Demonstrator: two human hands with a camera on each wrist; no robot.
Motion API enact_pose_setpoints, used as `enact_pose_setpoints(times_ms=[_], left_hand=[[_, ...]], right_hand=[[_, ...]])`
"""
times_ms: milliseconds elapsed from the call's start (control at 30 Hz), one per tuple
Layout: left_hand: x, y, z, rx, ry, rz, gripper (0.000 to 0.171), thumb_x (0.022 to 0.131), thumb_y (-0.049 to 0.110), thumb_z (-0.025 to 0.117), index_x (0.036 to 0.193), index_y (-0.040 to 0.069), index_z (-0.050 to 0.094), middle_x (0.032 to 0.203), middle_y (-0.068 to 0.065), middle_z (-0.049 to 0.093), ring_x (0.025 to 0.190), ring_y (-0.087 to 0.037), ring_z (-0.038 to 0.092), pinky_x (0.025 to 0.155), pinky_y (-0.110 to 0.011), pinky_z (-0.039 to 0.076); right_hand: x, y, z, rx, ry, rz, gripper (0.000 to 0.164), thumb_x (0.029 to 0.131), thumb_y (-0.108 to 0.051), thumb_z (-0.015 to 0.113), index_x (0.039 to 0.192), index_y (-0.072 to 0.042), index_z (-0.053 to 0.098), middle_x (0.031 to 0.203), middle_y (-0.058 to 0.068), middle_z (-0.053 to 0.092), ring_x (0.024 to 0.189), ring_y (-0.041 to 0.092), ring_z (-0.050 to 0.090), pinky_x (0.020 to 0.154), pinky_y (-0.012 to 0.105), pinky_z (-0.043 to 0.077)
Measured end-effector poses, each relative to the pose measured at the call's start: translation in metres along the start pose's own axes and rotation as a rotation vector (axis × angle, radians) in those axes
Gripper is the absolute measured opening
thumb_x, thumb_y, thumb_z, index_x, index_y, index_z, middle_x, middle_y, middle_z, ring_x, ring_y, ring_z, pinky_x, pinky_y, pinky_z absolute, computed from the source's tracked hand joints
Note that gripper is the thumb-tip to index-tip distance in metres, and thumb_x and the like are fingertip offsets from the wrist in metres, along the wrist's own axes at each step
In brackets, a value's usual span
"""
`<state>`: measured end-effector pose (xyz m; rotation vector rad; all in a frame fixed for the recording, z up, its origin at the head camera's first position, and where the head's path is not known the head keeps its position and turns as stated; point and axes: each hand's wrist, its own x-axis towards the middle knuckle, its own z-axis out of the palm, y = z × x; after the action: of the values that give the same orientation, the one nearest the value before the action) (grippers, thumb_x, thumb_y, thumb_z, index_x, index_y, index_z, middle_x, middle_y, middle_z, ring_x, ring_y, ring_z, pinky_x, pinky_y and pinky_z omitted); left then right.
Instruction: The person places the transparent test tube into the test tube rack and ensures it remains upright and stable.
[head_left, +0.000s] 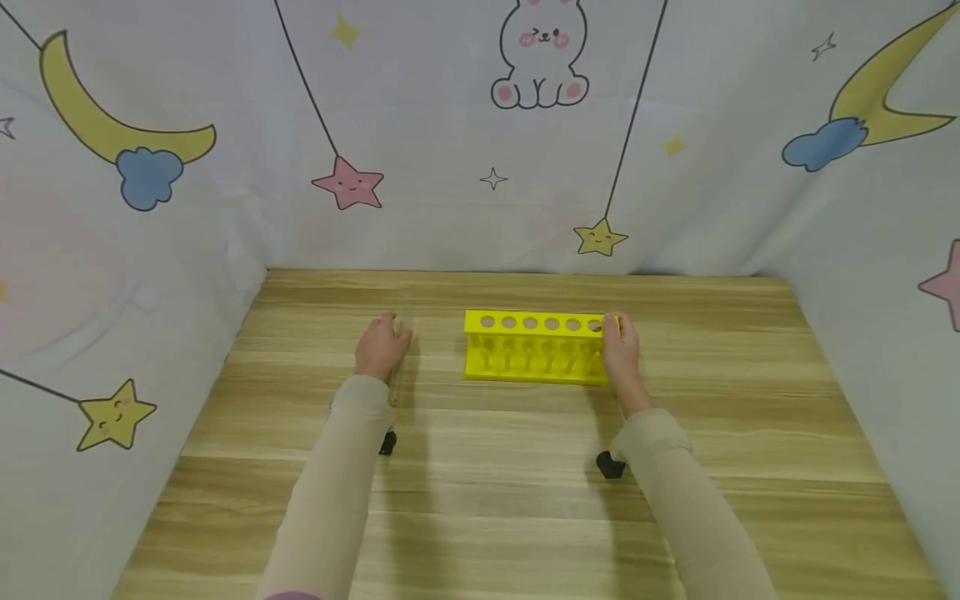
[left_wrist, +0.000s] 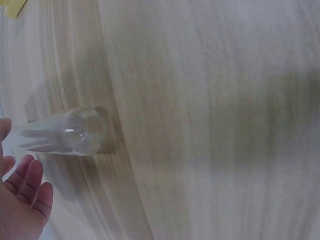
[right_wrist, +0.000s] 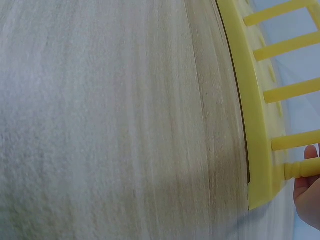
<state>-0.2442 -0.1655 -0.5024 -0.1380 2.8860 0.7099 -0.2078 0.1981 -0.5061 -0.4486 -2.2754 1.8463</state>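
A clear test tube (head_left: 397,385) is pinched between the thumb and index finger of my left hand (head_left: 381,347), left of the table's middle. The left wrist view shows the rounded closed end of the tube (left_wrist: 85,132) pointing away from the fingers, close over the wood; the other fingers (left_wrist: 32,182) of that hand are loosely bent beside it. To the right stands a yellow test tube rack (head_left: 540,332), upright, with a row of several round holes on top and pegs below. My right hand (head_left: 621,350) grips its right end, thumb on the top plate.
Both stand over a wood-grain table (head_left: 495,467). A white curtain (head_left: 450,233) printed with stars and moons closes off the back and sides. Small black devices (head_left: 611,465) sit under both wrists.
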Motion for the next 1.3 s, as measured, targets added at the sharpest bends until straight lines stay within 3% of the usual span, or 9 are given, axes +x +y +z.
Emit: enact_pose_setpoints(times_ms=[600,967,1300], left_hand=[[0.002,0.003,0.002,0.045,-0.045,-0.035,0.056,0.090,0.038,0.044,0.132,0.002,0.034,0.123,-0.022,0.047,0.104,-0.033,0.051,0.082,-0.046,0.045],[0.002,0.002,0.005,0.027,-0.062,-0.041,0.054,0.090,0.036,0.045,0.130,0.000,0.037,0.121,-0.023,0.048,0.105,-0.035,0.050,0.085,-0.047,0.043],[0.002,0.003,0.006,0.008,-0.055,-0.040,0.052,0.090,0.034,0.045,0.128,-0.001,0.038,0.121,-0.024,0.048,0.106,-0.036,0.050,0.086,-0.047,0.043]], right_hand=[[0.000,0.001,0.001,0.049,0.027,-0.012,0.020,0.093,-0.026,0.037,0.089,-0.008,0.046,0.085,0.001,0.050,0.080,0.016,0.041,0.069,0.024,0.033],[-0.014,-0.025,-0.001,0.072,0.006,-0.007,0.023,0.093,-0.017,0.036,0.095,0.004,0.044,0.091,0.014,0.050,0.086,0.033,0.040,0.066,0.025,0.031],[-0.001,-0.003,0.000,0.045,0.018,-0.001,0.028,0.094,-0.027,0.036,0.097,-0.001,0.046,0.090,0.005,0.049,0.082,0.015,0.040,0.070,0.024,0.032]])
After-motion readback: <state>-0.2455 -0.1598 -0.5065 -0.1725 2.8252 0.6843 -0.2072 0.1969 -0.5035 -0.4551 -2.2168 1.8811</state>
